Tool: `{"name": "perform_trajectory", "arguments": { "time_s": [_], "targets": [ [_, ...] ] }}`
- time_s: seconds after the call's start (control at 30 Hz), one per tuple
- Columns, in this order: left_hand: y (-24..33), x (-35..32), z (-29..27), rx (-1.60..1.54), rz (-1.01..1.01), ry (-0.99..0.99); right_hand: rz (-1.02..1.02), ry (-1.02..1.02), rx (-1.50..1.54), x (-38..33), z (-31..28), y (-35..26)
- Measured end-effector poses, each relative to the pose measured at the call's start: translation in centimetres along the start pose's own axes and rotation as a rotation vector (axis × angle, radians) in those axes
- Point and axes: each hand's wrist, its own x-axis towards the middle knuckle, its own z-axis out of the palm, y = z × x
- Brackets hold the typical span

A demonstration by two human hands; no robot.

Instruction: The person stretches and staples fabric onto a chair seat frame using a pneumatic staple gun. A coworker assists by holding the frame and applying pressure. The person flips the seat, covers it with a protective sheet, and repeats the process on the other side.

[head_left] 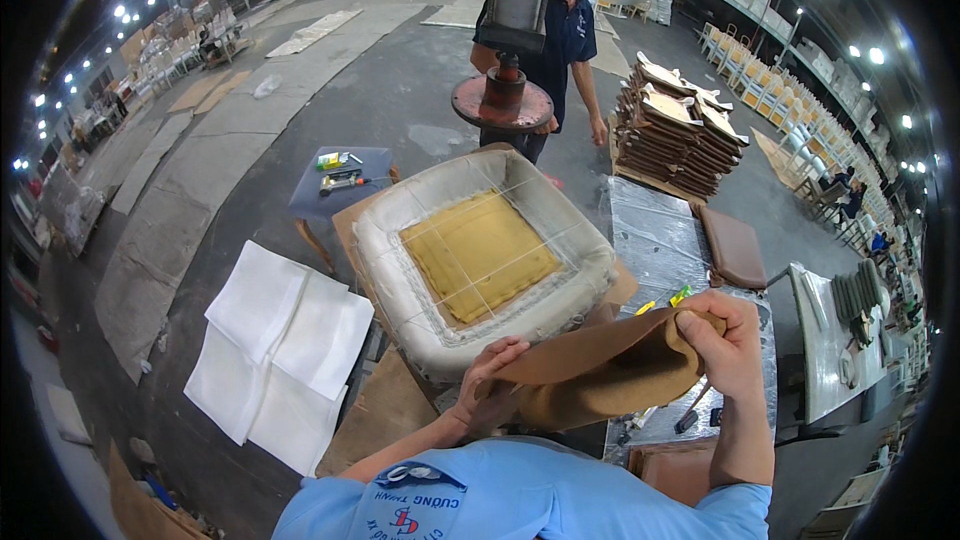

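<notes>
Brown cover held folded between two hands

In the head view, the cover is raised in front of the blue shirt, near the front right corner of a cream padded ring. Whether the ring is touched by it cannot be told. By the right hand the upper edge is gripped, with the thumb pressed on top and the fingers curled. The fingers of the left hand are laid rather straight at the other end; because the thumb is hidden, it cannot be told if they are closed on it. Perhaps the cover is held from both ends so that its fold is spread. Like a shallow pouch it is opened, and nothing is seen inside.

Inside the ring, a yellow padded piece is contained, crossed by thin pale lines. Above it a round plate is hung, seemingly placed to face it.

On a small blue-grey stool, a metal tool and a yellow-green packet are carried, likely to be within reach. White sheets are laid overlapping at the left. On the film-covered table, a brown cushion is set near a tall brown stack.
</notes>
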Motion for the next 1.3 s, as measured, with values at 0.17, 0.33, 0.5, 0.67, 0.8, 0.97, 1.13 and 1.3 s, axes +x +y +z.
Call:
{"name": "perform_trajectory", "arguments": {
  "time_s": [0.17, 0.33, 0.5, 0.67, 0.8, 0.97, 1.13, 1.3],
  "targets": [
    [2.4, 0.5, -3.6, -0.266, -0.459, -0.006, -0.186, -0.102, -0.315, 1.1, -1.1, -4.0],
    [7.7, 1.8, -12.8, -0.258, -0.201, 0.203, -0.371, -0.231, -0.595, -0.2, -5.8, -9.6],
    [14.6, 1.8, -17.2, -0.192, -0.110, 0.231, -0.388, -0.156, -0.888, 2.8, -7.4, -6.4],
    [16.2, 2.3, -18.3, -0.107, -0.111, 0.231, -0.412, -0.062, -0.707, 7.6, -8.3, -1.8],
    [17.2, 1.8, -17.2, -0.151, -0.243, 0.453, -0.386, -0.027, -0.578, 12.1, -9.6, 2.1],
    [17.9, 1.7, -15.8, -0.323, -0.281, 0.553, -0.554, 0.185, -0.371, 17.4, -8.7, 4.3],
    [17.2, 2.8, -16.1, 0.190, -0.277, 0.724, -0.387, -0.045, -0.532, 22.0, -6.1, 5.0],
    [18.0, 3.7, -17.0, -0.109, -0.284, 0.682, -0.168, -0.249, -0.436, 22.5, -6.8, 7.1]
  ]
}}
